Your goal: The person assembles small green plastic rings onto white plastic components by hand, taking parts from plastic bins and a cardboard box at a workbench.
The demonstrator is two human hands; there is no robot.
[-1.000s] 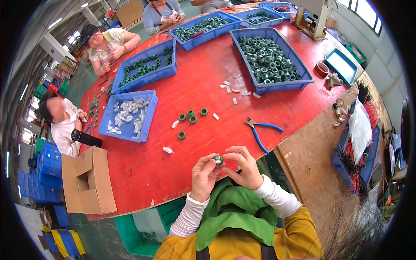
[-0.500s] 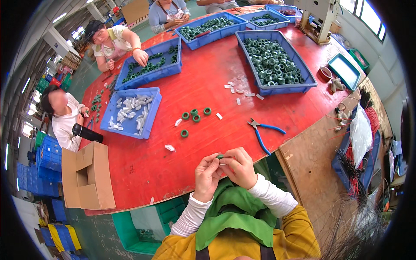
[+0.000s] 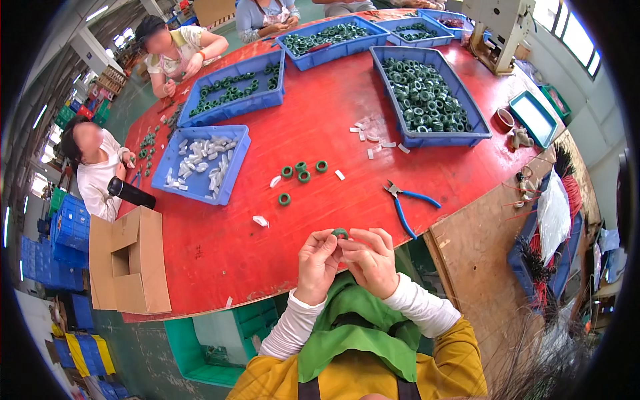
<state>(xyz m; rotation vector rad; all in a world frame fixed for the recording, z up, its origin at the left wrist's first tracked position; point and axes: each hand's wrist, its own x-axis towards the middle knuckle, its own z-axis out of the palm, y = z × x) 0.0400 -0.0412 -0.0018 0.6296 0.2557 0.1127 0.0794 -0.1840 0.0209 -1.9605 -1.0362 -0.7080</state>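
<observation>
**Green ring held over the near edge of a red bench**

A workshop's red bench (image 3: pixel 220 247) carries blue trays and loose parts. At its near edge, the left hand (image 3: pixel 317 265) and right hand (image 3: pixel 371 261) meet, fingertips of both pinched on one small green ring (image 3: pixel 341 233) held just above the bench edge. Blue-handled pliers (image 3: pixel 408 204) lie near the right hand, toward the bench's right edge. Four more green rings (image 3: pixel 301 175) sit mid-bench, beside a blue tray of white pieces (image 3: pixel 200 163). An open cardboard box (image 3: pixel 130 260) rests at the left edge.
</observation>
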